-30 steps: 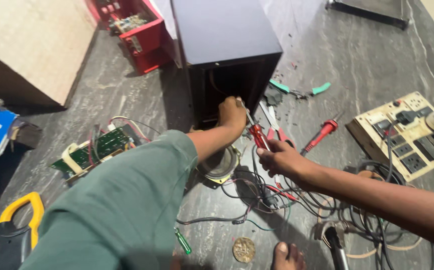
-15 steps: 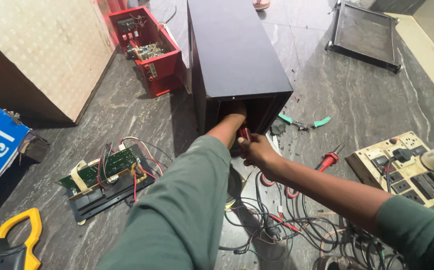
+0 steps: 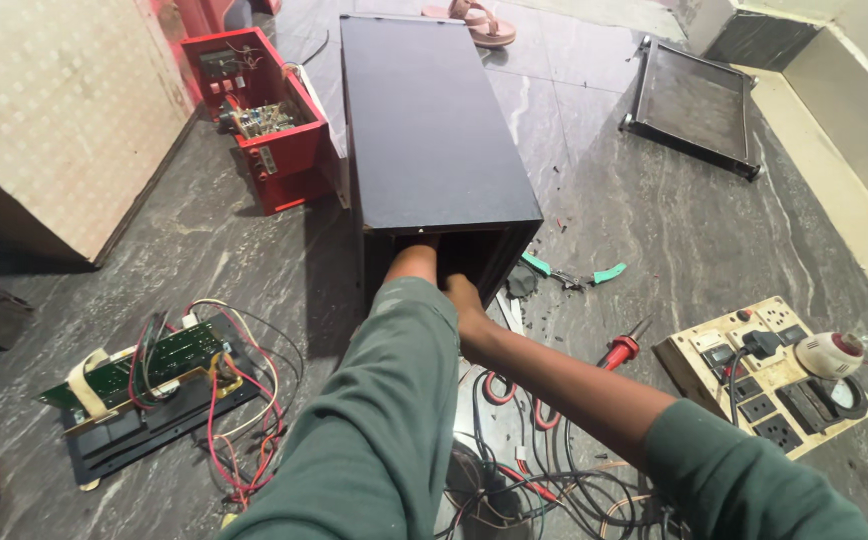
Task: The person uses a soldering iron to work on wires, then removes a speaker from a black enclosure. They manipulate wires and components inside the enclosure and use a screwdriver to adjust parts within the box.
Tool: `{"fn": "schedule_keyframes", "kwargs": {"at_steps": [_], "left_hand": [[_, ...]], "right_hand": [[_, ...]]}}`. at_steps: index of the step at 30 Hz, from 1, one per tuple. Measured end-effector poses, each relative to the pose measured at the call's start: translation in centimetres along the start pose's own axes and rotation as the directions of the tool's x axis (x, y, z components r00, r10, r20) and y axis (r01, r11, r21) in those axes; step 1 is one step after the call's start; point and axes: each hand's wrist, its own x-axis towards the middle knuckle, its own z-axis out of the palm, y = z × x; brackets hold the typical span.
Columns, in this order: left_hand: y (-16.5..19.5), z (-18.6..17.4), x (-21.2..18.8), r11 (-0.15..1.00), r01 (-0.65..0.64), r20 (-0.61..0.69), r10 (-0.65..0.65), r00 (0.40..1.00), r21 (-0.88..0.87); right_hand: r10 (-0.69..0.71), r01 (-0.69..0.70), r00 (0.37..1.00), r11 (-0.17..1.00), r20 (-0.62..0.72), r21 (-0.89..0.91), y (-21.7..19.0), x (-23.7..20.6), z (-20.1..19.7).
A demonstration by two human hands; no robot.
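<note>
**Both my hands are inside the black box**

The long black box point(image 3: 434, 120) lies on the floor point(image 3: 654, 250). My left hand point(image 3: 416, 258) and right hand point(image 3: 464, 300) reach into its open end. My fingers are hidden, so I cannot tell their grip.

The person is wearing a long-sleeved top in a muted green. The left sleeve point(image 3: 374, 430) is showing loose, soft folds and is ending at the wrist. The right sleeve point(image 3: 744, 480) is sitting pushed up, leaving the forearm bare. No watch, ring or glove is showing.
</note>
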Motion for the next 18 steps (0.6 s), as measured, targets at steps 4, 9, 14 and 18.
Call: {"fn": "schedule_keyframes", "kwargs": {"at_steps": [4,9,14,18], "left_hand": [[0.7,-1.2,-4.8,1.000,0.016,0.011,-0.016,1.000,0.011],[-0.1,-1.0,-4.6,0.999,0.032,0.027,-0.033,0.999,0.020],[-3.5,1.6,-0.5,0.998,0.049,0.045,-0.050,0.998,0.036],[-5.2,2.2,-1.1,0.996,0.064,0.058,-0.068,0.996,0.055]], "right_hand": [[0.055,-0.062,0.997,0.990,0.058,0.127,-0.7,0.7,0.2],[0.050,-0.057,0.998,0.985,0.048,0.164,-0.7,1.8,0.7],[0.040,-0.047,0.998,0.978,0.040,0.201,-0.5,2.8,1.1],[0.043,-0.055,0.997,0.974,0.058,0.218,0.3,2.8,1.3]]}}
